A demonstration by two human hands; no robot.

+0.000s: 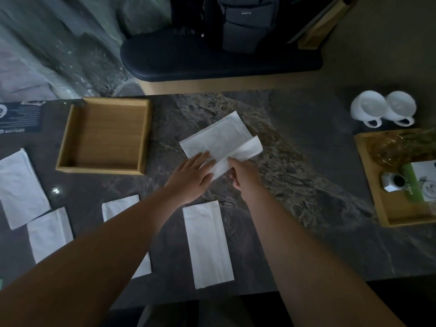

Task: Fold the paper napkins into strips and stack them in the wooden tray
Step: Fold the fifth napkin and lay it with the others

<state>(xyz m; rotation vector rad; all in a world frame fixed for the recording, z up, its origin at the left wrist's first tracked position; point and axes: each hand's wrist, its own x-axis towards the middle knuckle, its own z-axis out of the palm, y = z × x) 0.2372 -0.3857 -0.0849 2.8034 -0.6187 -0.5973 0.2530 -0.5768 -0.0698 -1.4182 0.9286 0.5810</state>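
Note:
A white paper napkin (219,138) lies tilted on the dark marble table, its near-right edge turned up and over. My left hand (191,177) lies flat on the napkin's near-left corner, fingers spread. My right hand (240,172) pinches the turned-over flap near its near end. The wooden tray (64,138) stands to the left with nothing in it. Folded napkin strips lie nearer me: one (207,246) under my right forearm's left side, one (120,205) partly hidden by my left arm, one (49,232) further left. A wider napkin (20,185) lies at the far left.
Two white cups (382,107) stand upside down at the back right. A second wooden tray (382,208) at the right edge carries a glass vessel and small packets. A dark card (21,119) lies at the back left. A dark bench with a backpack (245,22) stands beyond the table.

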